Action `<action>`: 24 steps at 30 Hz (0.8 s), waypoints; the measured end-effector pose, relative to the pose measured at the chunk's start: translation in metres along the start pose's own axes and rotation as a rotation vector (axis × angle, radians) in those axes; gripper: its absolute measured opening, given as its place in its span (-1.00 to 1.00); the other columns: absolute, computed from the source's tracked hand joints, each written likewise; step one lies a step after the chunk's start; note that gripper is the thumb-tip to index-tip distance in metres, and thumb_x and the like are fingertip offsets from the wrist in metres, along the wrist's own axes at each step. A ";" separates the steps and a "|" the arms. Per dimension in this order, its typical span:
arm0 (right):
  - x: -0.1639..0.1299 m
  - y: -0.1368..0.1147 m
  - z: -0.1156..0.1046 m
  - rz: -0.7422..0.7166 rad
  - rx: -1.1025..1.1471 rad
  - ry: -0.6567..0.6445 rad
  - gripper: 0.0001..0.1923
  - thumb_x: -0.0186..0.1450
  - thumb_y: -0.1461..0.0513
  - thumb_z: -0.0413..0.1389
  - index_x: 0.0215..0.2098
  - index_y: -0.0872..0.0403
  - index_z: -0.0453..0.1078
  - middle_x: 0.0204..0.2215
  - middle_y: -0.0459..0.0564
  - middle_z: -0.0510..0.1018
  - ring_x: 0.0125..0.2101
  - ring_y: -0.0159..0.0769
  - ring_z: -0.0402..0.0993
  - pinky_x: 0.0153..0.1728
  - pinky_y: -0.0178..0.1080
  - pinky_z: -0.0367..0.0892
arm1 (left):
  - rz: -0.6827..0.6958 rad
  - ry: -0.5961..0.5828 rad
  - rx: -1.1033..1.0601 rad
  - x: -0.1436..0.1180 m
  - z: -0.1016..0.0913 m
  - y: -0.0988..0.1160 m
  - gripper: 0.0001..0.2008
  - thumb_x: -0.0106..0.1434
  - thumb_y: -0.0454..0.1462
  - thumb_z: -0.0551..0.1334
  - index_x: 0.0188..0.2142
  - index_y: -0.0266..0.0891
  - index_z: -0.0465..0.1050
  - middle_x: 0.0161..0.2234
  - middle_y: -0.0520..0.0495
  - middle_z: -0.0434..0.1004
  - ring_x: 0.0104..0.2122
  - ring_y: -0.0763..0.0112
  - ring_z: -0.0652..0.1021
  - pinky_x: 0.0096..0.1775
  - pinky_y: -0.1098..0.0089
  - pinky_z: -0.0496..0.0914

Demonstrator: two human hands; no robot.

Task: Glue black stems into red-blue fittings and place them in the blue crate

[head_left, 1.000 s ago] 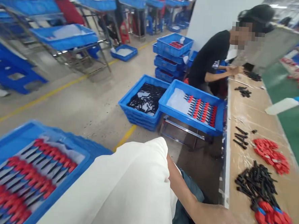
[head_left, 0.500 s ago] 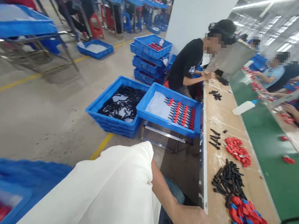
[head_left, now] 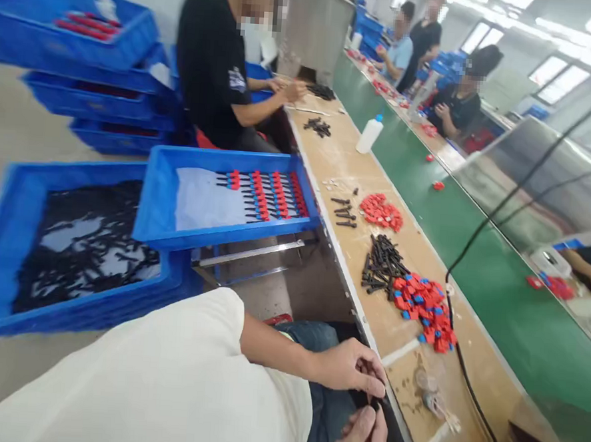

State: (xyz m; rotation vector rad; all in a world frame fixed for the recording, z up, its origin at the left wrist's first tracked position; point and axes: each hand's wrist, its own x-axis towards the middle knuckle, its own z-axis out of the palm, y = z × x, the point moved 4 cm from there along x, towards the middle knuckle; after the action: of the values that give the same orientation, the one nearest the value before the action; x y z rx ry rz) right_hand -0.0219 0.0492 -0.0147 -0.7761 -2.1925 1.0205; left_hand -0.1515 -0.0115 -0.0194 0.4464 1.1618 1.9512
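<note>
At the near edge of the workbench [head_left: 471,365], seen from my head camera, both my hands sit low over my lap. My left hand [head_left: 349,366] has its fingers curled together, tips pinched on a small black part [head_left: 375,404] held just below them. My right hand [head_left: 362,438] comes up from beneath, thumb and fingers closed toward the same part; whether it grips or only touches it I cannot tell, as the part is mostly hidden.

On the bench just beyond my hands lies a heap of red and blue caps [head_left: 425,305], touching a pile of black pins [head_left: 383,266] behind it. Farther along sit a cluster of red caps [head_left: 381,211] and a white bottle [head_left: 369,133]. A black cable [head_left: 466,385] crosses the bench surface.

To my left, a blue tray [head_left: 156,206] on a metal stand holds rows of red-and-black assembled pieces [head_left: 272,194]. Beside it, lower, a blue crate [head_left: 4,230] contains loose black parts. A co-worker in a black shirt [head_left: 212,62] sits farther up the bench.
</note>
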 end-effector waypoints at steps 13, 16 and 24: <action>0.022 0.023 -0.019 0.144 0.033 0.200 -0.60 0.36 -0.05 0.11 -0.24 0.13 0.49 -0.59 -0.05 0.52 -0.64 -0.37 0.40 -0.58 -0.37 0.37 | -0.034 -0.029 0.008 0.045 0.024 -0.013 -0.37 -0.15 0.18 0.47 -0.37 -0.36 0.59 -0.36 -0.05 0.49 -0.40 0.51 0.47 -0.30 0.46 0.37; 0.039 0.026 -0.024 0.092 -0.065 0.230 -0.63 0.35 -0.03 0.14 -0.27 0.12 0.51 -0.57 0.01 0.55 -0.62 -0.33 0.44 -0.54 -0.33 0.38 | -0.108 -0.053 -0.080 0.058 0.030 -0.013 -0.34 -0.15 0.17 0.48 -0.29 -0.37 0.60 -0.36 -0.08 0.55 -0.40 0.48 0.49 -0.25 0.42 0.40; 0.076 0.005 -0.018 -0.218 -0.239 0.275 -0.87 0.33 0.19 0.20 -0.28 0.11 0.53 -0.55 -0.01 0.57 -0.60 -0.35 0.46 -0.49 -0.30 0.34 | -0.217 -0.126 -0.416 0.080 0.035 -0.016 -0.40 -0.01 0.07 0.49 -0.20 -0.40 0.57 -0.33 -0.23 0.62 -0.28 0.29 0.62 -0.07 0.30 0.43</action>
State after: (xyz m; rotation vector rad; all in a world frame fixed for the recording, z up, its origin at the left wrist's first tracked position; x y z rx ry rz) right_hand -0.0576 0.1137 0.0112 -0.7140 -2.1222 0.5177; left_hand -0.1708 0.0746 -0.0228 0.2077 0.6684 1.8786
